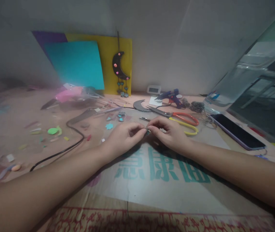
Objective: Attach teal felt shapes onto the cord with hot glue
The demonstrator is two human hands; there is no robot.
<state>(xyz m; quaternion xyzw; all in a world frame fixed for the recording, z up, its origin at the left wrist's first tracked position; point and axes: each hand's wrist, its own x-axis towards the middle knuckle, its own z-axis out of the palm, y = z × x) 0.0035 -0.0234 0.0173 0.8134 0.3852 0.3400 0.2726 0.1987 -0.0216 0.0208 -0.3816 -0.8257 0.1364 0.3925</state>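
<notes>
My left hand (129, 137) and my right hand (168, 132) meet over the middle of the table, fingertips nearly touching. Each is closed in a pinch. Between the fingertips sits a small dark teal piece (147, 132), mostly covered and too small to name. Just beyond the hands lie scissors (185, 119) with orange and yellow handles, and a thin metal tip (144, 119). A grey crescent (139, 105) rests behind them. To the left of my fingers are a turquoise flower cutout (109, 126) and several small teal pieces (121, 116).
A glue gun (172, 97) lies at the back, with grey yarn (197, 106) beside it. At right is a phone (237, 131). A black cord (62, 150) and scattered scraps cover the left. A decorated moon (119, 66) hangs before a yellow sheet (86, 38).
</notes>
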